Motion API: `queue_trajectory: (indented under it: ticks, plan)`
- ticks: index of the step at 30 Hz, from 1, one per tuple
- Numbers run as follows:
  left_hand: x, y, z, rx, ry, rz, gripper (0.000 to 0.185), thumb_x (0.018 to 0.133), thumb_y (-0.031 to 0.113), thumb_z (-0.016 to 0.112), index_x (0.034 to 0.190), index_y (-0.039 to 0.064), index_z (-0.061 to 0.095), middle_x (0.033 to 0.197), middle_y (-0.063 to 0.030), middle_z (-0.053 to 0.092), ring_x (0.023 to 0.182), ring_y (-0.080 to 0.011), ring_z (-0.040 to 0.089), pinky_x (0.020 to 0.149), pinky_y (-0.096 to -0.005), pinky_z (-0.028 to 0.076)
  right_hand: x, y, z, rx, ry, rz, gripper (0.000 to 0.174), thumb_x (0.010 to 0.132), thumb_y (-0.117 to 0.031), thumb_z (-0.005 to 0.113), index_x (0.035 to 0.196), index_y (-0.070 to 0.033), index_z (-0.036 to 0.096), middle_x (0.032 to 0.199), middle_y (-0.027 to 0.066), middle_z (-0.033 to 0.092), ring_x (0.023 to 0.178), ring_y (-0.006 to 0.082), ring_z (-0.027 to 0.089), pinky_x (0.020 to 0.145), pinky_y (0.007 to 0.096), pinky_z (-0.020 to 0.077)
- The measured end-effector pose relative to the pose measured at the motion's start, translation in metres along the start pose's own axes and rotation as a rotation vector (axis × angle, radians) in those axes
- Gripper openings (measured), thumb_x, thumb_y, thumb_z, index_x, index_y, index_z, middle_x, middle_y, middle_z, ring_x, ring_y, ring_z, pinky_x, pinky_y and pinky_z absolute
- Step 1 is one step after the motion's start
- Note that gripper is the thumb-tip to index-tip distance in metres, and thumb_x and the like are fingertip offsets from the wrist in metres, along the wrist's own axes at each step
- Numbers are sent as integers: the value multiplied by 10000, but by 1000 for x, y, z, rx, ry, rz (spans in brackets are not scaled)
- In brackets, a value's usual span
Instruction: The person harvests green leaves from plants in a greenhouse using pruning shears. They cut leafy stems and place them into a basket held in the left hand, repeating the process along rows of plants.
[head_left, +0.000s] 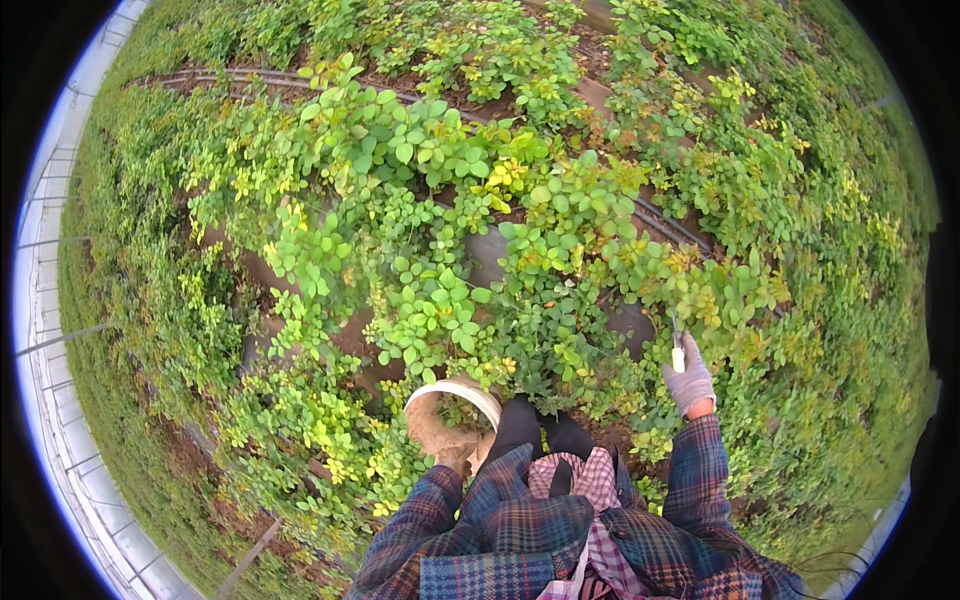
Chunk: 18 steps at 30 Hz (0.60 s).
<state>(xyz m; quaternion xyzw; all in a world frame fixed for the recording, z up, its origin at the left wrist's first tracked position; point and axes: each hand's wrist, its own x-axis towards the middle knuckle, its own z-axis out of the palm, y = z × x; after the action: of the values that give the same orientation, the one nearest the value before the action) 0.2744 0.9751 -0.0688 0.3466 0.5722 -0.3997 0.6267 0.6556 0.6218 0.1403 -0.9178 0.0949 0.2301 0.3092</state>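
Low at centre, beside my legs, a tan-walled bucket (429, 421) with a pale rim tilts open. At its near edge is my left hand (454, 457), gripping the rim; its fingers are partly hidden. Greenery shows inside or through the bucket's mouth, and I cannot tell which. Out to the right, my right hand (688, 380) wears a pale glove and holds a knife (678, 358) by its white handle. The narrow blade points away from me, up against the leaves of a rose-like bush (694, 289).
Leafy bushes (442, 307) crowd all around my legs (517, 427). Dark pipes (671, 225) run between rows, with a grey ground sheet (487, 255) showing through gaps. A post (251, 555) stands lower left. Pale greenhouse sheeting (45, 300) with bars lines the left.
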Motion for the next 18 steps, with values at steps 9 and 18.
queue_trajectory:
  ticks: [9, 18]
  plan:
    - [-5, -81, 10, 1305, 295, 1111, 479, 873, 135, 568, 1349, 165, 521, 1214, -54, 610, 964, -197, 617, 794, -410, 443, -4, 10, 49, -93, -241, 38, 646, 842, -258, 694, 1431, -103, 479, 1211, 192, 662, 1037, 277, 658, 919, 331, 493]
    - [-41, -75, 10, 542, 412, 1062, 236, 1009, 146, 474, 1115, 53, 663, 891, -83, 684, 654, -145, 582, 524, -269, 412, -7, 29, 59, -175, -423, 87, 770, 821, -195, 726, 1481, -38, 361, 1274, 191, 619, 1104, 285, 622, 963, 317, 458]
